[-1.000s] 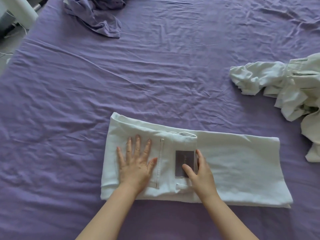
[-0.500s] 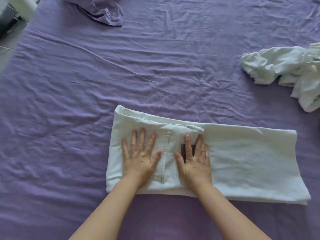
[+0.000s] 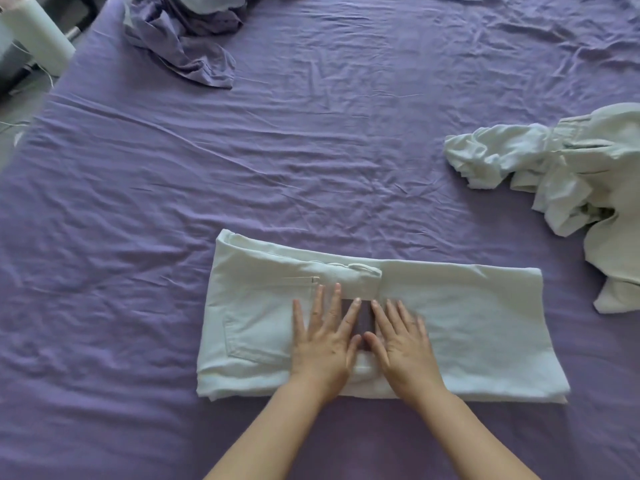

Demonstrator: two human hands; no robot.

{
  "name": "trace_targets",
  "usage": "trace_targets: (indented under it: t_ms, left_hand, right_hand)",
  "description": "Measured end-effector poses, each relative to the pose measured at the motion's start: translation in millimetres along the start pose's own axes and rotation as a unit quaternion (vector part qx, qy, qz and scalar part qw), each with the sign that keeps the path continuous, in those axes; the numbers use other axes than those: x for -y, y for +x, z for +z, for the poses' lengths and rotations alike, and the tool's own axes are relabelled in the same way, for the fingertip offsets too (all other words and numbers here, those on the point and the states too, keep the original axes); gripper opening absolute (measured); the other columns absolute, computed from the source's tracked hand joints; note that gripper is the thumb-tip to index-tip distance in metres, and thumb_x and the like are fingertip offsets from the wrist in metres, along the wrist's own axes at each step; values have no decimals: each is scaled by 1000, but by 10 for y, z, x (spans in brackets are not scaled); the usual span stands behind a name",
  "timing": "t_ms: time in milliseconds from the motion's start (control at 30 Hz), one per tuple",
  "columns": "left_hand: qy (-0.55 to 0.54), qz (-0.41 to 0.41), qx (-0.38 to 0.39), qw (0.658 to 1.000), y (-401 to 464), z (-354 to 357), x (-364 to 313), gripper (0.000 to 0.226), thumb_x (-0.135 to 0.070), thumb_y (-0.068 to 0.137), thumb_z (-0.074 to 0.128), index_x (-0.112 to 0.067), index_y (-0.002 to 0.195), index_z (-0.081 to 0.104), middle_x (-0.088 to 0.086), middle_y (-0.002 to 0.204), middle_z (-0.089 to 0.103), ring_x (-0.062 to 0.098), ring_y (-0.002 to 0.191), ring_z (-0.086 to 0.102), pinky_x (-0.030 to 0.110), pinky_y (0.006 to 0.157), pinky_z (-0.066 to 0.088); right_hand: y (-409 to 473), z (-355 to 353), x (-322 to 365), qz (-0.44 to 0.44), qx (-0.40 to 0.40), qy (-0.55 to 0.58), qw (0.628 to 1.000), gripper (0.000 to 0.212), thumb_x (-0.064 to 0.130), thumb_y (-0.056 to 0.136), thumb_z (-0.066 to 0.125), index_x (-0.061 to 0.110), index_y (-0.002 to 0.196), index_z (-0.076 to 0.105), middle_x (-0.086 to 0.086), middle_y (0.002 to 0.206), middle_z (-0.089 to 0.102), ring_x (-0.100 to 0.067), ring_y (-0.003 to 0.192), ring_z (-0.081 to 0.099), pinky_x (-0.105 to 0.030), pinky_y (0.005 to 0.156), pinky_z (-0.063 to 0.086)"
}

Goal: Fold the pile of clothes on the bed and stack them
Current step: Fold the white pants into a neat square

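Pressing flat, left hand point(image 3: 323, 344), right hand point(image 3: 403, 344), fingers straight, folded pale denim trousers point(image 3: 467, 327), wrinkled purple sheet point(image 3: 311, 150)

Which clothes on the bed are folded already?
Only the pale trousers under both hands: they lie flat and neat. The white heap on the right and the purple garment at the top are still crumpled.

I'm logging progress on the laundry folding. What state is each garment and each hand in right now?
Pale white folded trousers: folded flat on the purple bedsheet.
Dark rectangular patch: partly covered, between the hands.
Left hand: flat, fingers spread, presses the trousers.
Right hand: flat, presses the trousers.
Crumpled pale garments: unfolded, at right.
Crumpled purple garment: unfolded, far left.
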State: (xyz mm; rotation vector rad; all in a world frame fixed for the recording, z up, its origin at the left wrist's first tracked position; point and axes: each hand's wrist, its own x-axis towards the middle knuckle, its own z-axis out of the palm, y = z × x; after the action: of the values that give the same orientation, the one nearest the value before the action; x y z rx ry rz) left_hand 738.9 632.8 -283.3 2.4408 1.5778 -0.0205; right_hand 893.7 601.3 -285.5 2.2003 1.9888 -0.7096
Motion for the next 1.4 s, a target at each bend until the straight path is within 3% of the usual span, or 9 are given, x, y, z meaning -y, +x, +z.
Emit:
trace_targets:
  t_ms: [100, 233, 433, 667, 900, 967, 1100, 1200, 1400]
  left_hand:
    - [27, 14, 4, 1000, 83, 169, -188, 61, -52, 87, 34, -24, 140, 42, 8, 151, 33, 31, 142, 19, 62, 107, 16]
    - [56, 26, 0, 998, 172, 413, -190, 65, -59, 87, 32, -24, 141, 37, 9, 154, 27, 33, 144, 16, 64, 107, 15]
    - [55, -29, 30, 998, 168, 252, -513, 65, -54, 83, 32, -17, 135, 46, 17, 147, 38, 34, 139, 26, 61, 107, 15]
    - [-10, 34, 162, 986, 170, 333, -1780, 59, -53, 82, 27, -30, 125, 61, 7, 138, 53, 33, 130, 45, 59, 99, 39]
    - [-65, -24, 201, 977, 237, 268, -2209, 48, -37, 100, 30, -30, 147, 27, 9, 159, 5, 32, 146, -1, 53, 115, 5]
    - [-135, -47, 219, 965, 334, 135, -2241, 43, -36, 101, 30, -24, 142, 38, 8, 156, 19, 27, 145, 11, 43, 115, 13]
    - [-441, -180, 189, 859, 563, -252, -2202, 33, -36, 101, 37, -15, 89, 60, 5, 90, 61, 26, 96, 56, 36, 82, 40]
    - [-611, -260, 199, 720, 696, -603, -2039, 34, -43, 99, 40, -15, 102, 60, 2, 94, 63, 18, 87, 63, 34, 76, 51]
    - [-618, -251, 163, 727, 730, -1078, -1380, 23, -37, 86, 65, -14, 85, 63, 1, 69, 61, 12, 57, 59, 20, 50, 44]
  right_hand:
    - [-149, 16, -506, 45, 27, -63, 997, 64, 60, 95, 4, 28, 141, 36, -9, 144, 43, -28, 138, 23, -48, 105, 14]
    - [-237, 158, -988, 26, -9, -106, 994, 61, 60, 95, 11, 31, 149, 18, -6, 152, 26, -23, 145, 5, -50, 109, 9]
    - [-293, 30, -1217, 39, 6, -91, 995, 57, 57, 95, 14, 30, 142, 32, -7, 146, 41, -25, 138, 22, -46, 108, 6]
    - [-584, -373, -1998, 220, -9, 2, 975, 78, 56, 90, 43, 26, 150, 3, -13, 158, 0, -31, 145, 3, -45, 114, 13]
    - [-622, -523, -2089, 341, -53, 235, 909, 71, 24, 84, 61, 10, 144, 26, -13, 134, 49, -33, 123, 45, -42, 98, 34]
    - [-633, -626, -2040, 322, -58, 258, 909, 45, 20, 81, 58, 15, 125, 48, -7, 115, 62, -31, 109, 54, -42, 93, 38]
    - [-666, -894, -1679, 225, -131, 385, 885, 35, 12, 79, 58, 20, 113, 58, 3, 98, 65, -21, 96, 60, -35, 79, 48]
    - [-651, -1027, -1234, 168, -166, 393, 889, 46, 13, 80, 60, 24, 124, 57, 6, 115, 64, -15, 108, 58, -36, 90, 47]
    - [-706, -1022, -287, 2, -213, 382, 899, 39, 9, 83, 63, 21, 120, 60, 10, 101, 62, -16, 92, 60, -31, 79, 51]
